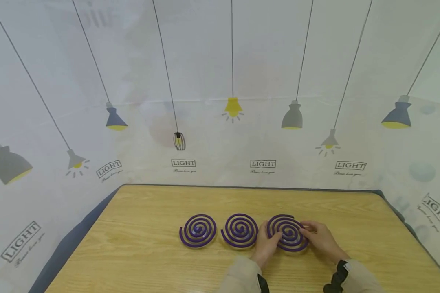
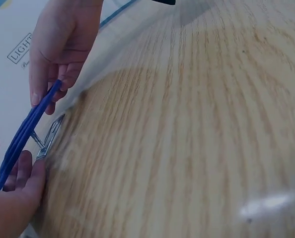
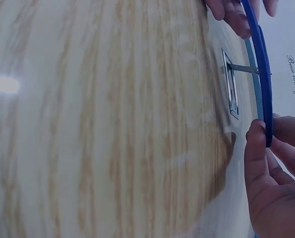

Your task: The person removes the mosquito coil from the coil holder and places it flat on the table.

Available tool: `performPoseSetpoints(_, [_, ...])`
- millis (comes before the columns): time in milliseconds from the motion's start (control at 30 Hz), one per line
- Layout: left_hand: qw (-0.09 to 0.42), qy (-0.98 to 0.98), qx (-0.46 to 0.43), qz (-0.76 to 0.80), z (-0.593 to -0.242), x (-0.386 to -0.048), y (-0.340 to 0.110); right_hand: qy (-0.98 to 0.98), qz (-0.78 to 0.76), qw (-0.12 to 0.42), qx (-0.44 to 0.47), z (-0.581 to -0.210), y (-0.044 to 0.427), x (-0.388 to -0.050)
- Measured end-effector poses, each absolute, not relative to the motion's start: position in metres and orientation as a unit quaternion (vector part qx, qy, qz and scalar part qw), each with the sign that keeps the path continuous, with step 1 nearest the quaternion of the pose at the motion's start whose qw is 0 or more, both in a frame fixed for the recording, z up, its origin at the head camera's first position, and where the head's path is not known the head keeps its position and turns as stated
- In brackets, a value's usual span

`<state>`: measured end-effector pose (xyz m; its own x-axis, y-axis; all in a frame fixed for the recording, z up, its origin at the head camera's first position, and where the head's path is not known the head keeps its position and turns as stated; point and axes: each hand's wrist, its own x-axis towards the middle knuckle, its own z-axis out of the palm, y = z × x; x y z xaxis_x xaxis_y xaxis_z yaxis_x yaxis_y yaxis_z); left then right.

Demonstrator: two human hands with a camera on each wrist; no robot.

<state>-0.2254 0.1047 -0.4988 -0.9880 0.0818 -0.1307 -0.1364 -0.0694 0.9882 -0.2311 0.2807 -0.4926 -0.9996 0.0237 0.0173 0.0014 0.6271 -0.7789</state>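
A purple spiral mosquito coil (image 1: 288, 232) is gripped at its edges by both hands. My left hand (image 1: 267, 245) pinches its left side, thumb on top. Thumb and fingers of my right hand (image 1: 322, 239) pinch the right edge. Below the coil, a small metal stand (image 3: 231, 84) shows in the right wrist view, its upright reaching the coil's underside. The left wrist view shows the coil (image 2: 26, 131) edge-on, slightly above the table. To the left lie a second mosquito coil (image 1: 240, 229), close beside my left hand, and a third coil (image 1: 198, 229).
The light wood-grain table (image 1: 150, 260) has a dark edge at the back and sides. Behind it stands a pale wall covering (image 1: 212, 134) printed with hanging lamps and the word LIGHT.
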Motion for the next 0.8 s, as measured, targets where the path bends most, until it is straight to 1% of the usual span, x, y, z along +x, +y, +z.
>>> performPoseSetpoints(100, [0.059, 0.67, -0.031, 0.739, -0.5013, -0.2238, 0.1065, -0.901, 0.433, 0.007, -0.014, -0.4932, 0.2822, -0.2308])
performPoseSetpoints(500, [0.044, 0.653, -0.035, 0.755, -0.5023, -0.2232, 0.1059, -0.893, 0.45, -0.004, -0.028, -0.491, 0.2829, -0.2292])
performPoseSetpoints(800, [0.032, 0.66, -0.051, 0.749, -0.5022, -0.2235, 0.1073, -0.896, 0.444, 0.004, -0.014, -0.4885, 0.2836, -0.2282])
